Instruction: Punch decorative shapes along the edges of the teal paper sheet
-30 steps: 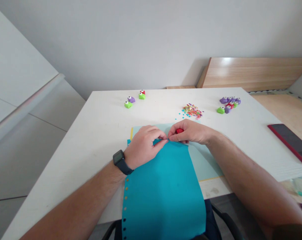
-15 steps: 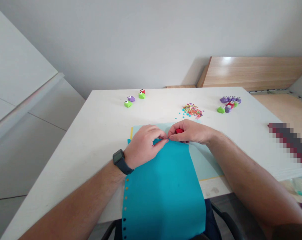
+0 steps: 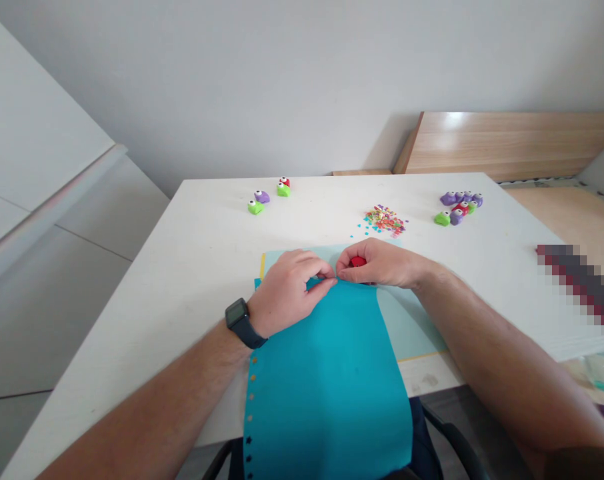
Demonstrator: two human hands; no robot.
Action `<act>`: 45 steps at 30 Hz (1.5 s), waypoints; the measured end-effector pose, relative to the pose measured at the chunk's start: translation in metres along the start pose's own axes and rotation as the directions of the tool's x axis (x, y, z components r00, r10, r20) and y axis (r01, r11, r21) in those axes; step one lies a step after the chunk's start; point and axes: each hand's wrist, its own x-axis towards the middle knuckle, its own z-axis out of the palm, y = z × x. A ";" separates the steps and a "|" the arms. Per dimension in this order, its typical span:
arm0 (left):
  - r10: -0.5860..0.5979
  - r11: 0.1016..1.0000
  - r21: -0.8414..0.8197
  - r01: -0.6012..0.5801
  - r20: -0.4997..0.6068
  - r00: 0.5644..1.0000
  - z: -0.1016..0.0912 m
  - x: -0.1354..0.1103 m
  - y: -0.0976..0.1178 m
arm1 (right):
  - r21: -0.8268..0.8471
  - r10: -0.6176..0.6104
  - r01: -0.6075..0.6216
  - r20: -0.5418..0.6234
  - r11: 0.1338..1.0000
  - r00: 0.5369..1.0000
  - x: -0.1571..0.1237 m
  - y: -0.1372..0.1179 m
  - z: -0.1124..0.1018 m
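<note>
A large teal sheet of paper (image 3: 332, 373) hangs over the front table edge toward my lap, with star-shaped holes down its left side. My left hand (image 3: 299, 290), wearing a dark watch, pinches the sheet's far edge between thumb and fingers. Just to its right, my right hand (image 3: 375, 261) is curled around a small red paper punch (image 3: 358, 262) at the same edge. Its fingers hide most of the punch, and the fingertips of both hands nearly meet.
A pale mat (image 3: 417, 323) with yellow edging lies beneath the sheet. Colourful confetti (image 3: 386, 220) is heaped behind my right hand. Small eyed figures in purple, green and red stand in a left group (image 3: 262, 197) and a right group (image 3: 459, 208). A blurred dark object (image 3: 582, 287) lies far right.
My right fingertips have shifted very slightly away from the left ones. Otherwise the hands and the sheet hold almost the same position.
</note>
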 end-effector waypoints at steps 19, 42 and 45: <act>0.000 1.000 -0.006 0.000 0.004 1.000 0.000 0.000 0.000 | -0.076 -0.027 0.027 0.001 0.997 1.000 0.001 0.003 -0.001; -0.010 1.000 -0.022 0.011 0.029 1.000 -0.001 0.001 0.002 | -0.273 -0.107 0.094 -0.034 0.957 0.994 0.000 0.001 0.001; -0.011 1.000 -0.026 0.012 0.028 1.000 0.000 0.000 0.002 | -0.262 -0.097 0.083 -0.041 0.961 0.994 0.000 0.002 0.001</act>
